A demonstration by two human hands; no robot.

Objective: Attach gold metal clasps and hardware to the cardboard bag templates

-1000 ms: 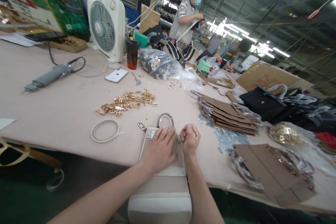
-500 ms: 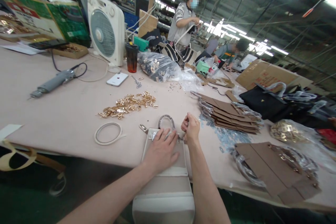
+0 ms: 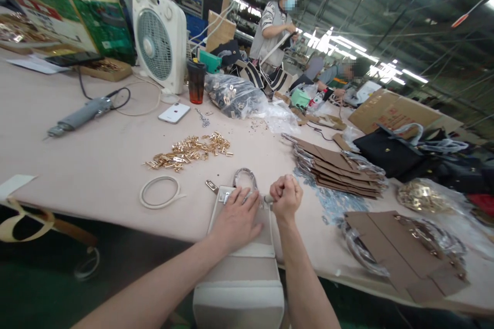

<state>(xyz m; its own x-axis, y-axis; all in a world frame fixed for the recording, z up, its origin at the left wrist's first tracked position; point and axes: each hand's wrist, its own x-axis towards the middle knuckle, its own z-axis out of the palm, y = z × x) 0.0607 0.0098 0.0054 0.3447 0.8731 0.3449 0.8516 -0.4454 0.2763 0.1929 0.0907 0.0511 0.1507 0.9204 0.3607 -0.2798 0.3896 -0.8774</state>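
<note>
A pale beige handbag (image 3: pixel 254 270) lies at the table's front edge, its lower part hanging towards me. Its wrapped handle (image 3: pixel 252 176) loops up at the far end. Flat across the bag's upper part rests my left hand (image 3: pixel 234 220), fingers stretched out. My right hand (image 3: pixel 286 198) is closed in a fist beside the bag's upper right corner. A short pale end (image 3: pixel 267 199) pokes out of the fist towards the bag's metal fittings; its kind is hidden. A brown tab with a metal plate (image 3: pixel 211 185) sticks out at the upper left corner.
A tape roll (image 3: pixel 160 193) and gold hardware pieces (image 3: pixel 189 151) lie left and beyond. Further off are an electric screwdriver (image 3: pixel 79 114), phone (image 3: pixel 174 112), cup (image 3: pixel 196 82) and fan (image 3: pixel 159 38). Brown bag pieces (image 3: pixel 335 167) and a brown bag (image 3: pixel 405 252) lie right. A co-worker (image 3: pixel 272 28) stands opposite.
My right fist has shifted slightly right, away from the bag, and turned; the pale end now shows more clearly. My left hand stays flat on the bag.
</note>
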